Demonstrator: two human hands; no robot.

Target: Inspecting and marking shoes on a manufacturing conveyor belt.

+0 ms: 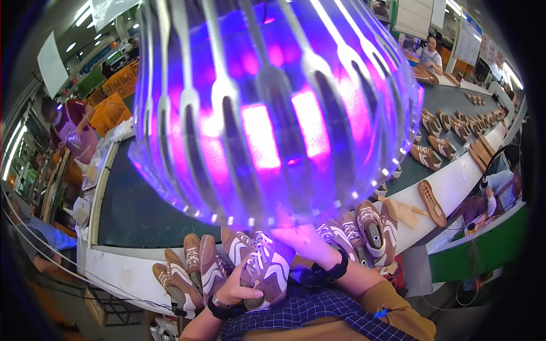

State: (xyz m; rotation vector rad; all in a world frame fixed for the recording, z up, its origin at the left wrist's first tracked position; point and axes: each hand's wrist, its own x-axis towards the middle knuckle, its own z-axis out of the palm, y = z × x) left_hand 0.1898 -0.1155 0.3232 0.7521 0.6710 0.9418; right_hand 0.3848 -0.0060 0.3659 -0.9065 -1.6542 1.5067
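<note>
My left hand [238, 288] grips a brown sneaker [265, 266] with white laces and white side stripes, its thumb on the shoe near the lower edge. The shoe is held tilted, close to my checked apron. At the shoe's far end is my right hand [310, 245], lit purple. Its fingers are partly lost behind a large glowing purple lamp [284, 196] with a clear ribbed cover, so their grip is unclear. Left of the held shoe, several similar brown sneakers [211, 262] stand on the white ledge. More sneakers [376, 233] stand to the right.
The lamp fills the upper middle. Behind it runs a dark green conveyor [145, 196], with rows of shoes [441, 146] at the far right. A brown sole [432, 203] lies on the white border [455, 196]. People work at both sides. Orange crates [109, 113] stand far left.
</note>
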